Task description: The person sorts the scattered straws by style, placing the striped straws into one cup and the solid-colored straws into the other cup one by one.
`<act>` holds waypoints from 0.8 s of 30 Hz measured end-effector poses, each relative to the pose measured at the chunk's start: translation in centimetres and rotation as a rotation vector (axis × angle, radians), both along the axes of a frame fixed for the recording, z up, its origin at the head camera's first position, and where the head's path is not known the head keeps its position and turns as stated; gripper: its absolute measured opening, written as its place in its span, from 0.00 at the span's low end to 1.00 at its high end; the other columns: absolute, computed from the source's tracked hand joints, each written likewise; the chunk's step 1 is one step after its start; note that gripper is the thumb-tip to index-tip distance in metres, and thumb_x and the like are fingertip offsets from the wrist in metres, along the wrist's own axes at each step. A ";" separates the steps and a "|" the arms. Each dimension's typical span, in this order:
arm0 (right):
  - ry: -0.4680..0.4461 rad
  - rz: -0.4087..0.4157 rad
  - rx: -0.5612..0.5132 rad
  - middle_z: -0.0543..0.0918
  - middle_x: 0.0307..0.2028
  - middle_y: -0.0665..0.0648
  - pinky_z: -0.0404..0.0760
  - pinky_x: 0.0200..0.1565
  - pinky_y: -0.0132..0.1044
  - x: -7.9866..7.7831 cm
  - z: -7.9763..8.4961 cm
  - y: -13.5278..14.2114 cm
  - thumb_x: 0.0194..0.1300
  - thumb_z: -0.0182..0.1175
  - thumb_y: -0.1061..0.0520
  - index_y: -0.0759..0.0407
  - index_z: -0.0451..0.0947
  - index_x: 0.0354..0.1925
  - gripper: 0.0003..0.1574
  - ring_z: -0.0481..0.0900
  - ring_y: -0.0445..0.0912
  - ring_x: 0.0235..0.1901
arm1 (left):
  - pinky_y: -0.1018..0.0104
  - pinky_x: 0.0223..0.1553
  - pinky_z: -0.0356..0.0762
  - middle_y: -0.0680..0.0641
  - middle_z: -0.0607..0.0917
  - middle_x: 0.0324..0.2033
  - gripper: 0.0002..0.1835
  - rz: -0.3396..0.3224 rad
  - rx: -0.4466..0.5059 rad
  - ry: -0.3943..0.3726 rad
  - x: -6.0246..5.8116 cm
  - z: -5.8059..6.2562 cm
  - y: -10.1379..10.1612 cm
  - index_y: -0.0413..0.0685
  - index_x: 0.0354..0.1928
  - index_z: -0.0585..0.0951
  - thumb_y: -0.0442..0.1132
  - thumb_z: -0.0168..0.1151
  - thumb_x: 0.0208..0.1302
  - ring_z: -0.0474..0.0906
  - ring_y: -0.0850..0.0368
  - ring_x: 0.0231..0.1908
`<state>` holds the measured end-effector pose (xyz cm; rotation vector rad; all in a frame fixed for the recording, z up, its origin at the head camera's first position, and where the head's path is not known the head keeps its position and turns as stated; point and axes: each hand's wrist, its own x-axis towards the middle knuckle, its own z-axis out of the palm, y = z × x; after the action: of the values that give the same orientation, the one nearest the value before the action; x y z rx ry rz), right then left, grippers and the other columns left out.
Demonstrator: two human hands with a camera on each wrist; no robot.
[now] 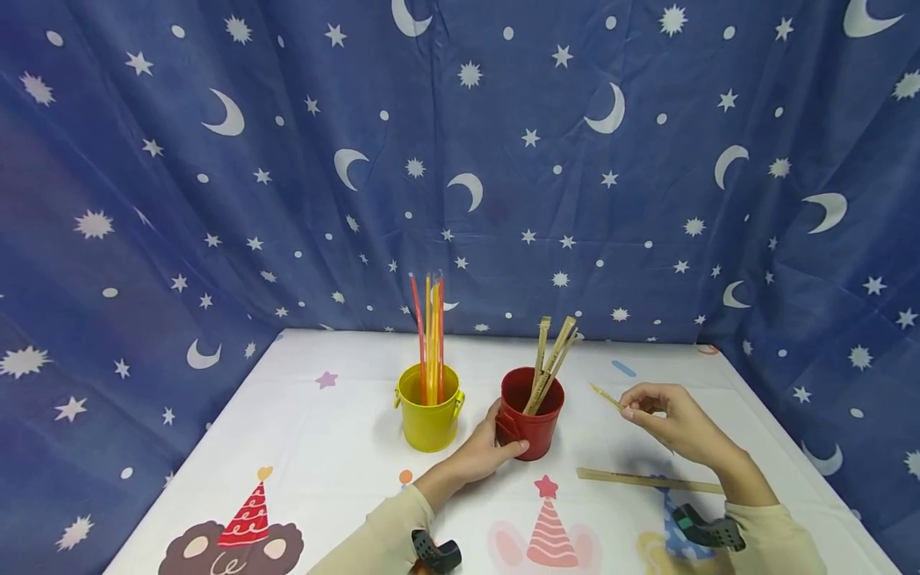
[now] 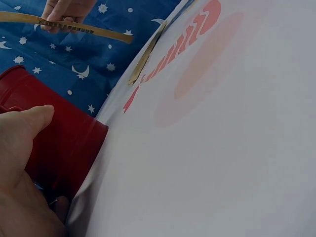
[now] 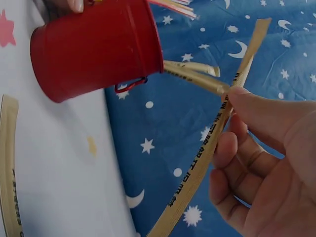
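The red bucket (image 1: 528,435) stands upright on the table with several paper-wrapped straws (image 1: 549,367) leaning out of it to the right. My left hand (image 1: 480,454) grips the bucket's left side, its thumb across the front near the base; in the left wrist view the other fingers are mostly hidden behind it. To the right of the bucket, above the table, my right hand (image 1: 672,423) pinches a long, slightly bent paper-wrapped straw (image 3: 197,158) with dark printing. Thumb and forefinger hold it partway along its length, seen close in the right wrist view.
A yellow bucket (image 1: 429,427) with several red and yellow straws (image 1: 431,343) stands left of the red one. Another paper-wrapped straw (image 1: 632,479) lies on the table below my right hand. A blue star-and-moon curtain (image 1: 460,160) hangs behind the white printed tablecloth (image 1: 345,447).
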<state>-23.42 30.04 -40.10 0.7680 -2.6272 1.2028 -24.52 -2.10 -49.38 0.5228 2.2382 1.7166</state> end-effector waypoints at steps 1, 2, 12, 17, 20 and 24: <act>0.008 0.003 -0.012 0.83 0.32 0.43 0.77 0.31 0.30 0.1 0.0 -0.1 0.68 0.63 0.65 0.57 0.84 0.39 0.05 0.78 0.35 0.30 | 0.43 0.79 0.55 0.46 0.63 0.76 0.46 0.000 0.001 0.003 0.0 -0.1 0.0 0.49 0.80 0.48 0.46 0.63 0.69 0.57 0.48 0.77; 0.013 0.006 -0.020 0.84 0.33 0.42 0.78 0.32 0.29 0.3 0.1 -0.2 0.68 0.63 0.65 0.58 0.84 0.39 0.05 0.79 0.35 0.31 | 0.42 0.79 0.55 0.46 0.63 0.76 0.46 0.002 -0.005 0.005 0.1 -0.1 -0.1 0.48 0.80 0.48 0.46 0.63 0.69 0.57 0.48 0.77; 0.007 -0.010 -0.223 0.84 0.36 0.37 0.82 0.42 0.22 1.4 2.1 -0.5 0.71 0.58 0.69 0.66 0.82 0.44 0.07 0.82 0.32 0.37 | 0.41 0.78 0.55 0.47 0.65 0.75 0.45 -0.003 -0.006 0.039 -0.2 -0.4 -0.1 0.48 0.80 0.49 0.46 0.63 0.69 0.58 0.48 0.76; -0.007 0.016 -0.373 0.85 0.36 0.38 0.81 0.44 0.22 1.2 3.0 -1.2 0.70 0.57 0.71 0.61 0.84 0.45 0.12 0.82 0.32 0.37 | 0.41 0.78 0.56 0.46 0.65 0.75 0.45 0.008 -0.001 0.028 -0.2 -0.2 0.1 0.48 0.80 0.49 0.45 0.64 0.68 0.59 0.47 0.76; -0.026 0.040 -0.470 0.86 0.34 0.40 0.81 0.43 0.23 1.2 3.3 -2.1 0.69 0.57 0.72 0.57 0.85 0.44 0.15 0.81 0.33 0.36 | 0.40 0.78 0.55 0.46 0.65 0.75 0.46 0.008 0.006 0.023 0.1 -0.1 0.2 0.48 0.80 0.49 0.45 0.64 0.68 0.59 0.47 0.76; -0.054 0.075 -0.546 0.84 0.34 0.42 0.80 0.43 0.25 0.9 4.0 -3.5 0.70 0.56 0.72 0.53 0.85 0.43 0.17 0.79 0.35 0.35 | 0.40 0.78 0.54 0.45 0.65 0.75 0.45 0.004 0.010 0.041 0.0 0.0 0.3 0.47 0.80 0.49 0.45 0.63 0.68 0.59 0.47 0.76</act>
<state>-22.56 26.51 -36.10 0.7308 -2.1445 1.8635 -24.57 -1.82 -49.40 0.5605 2.2617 1.7351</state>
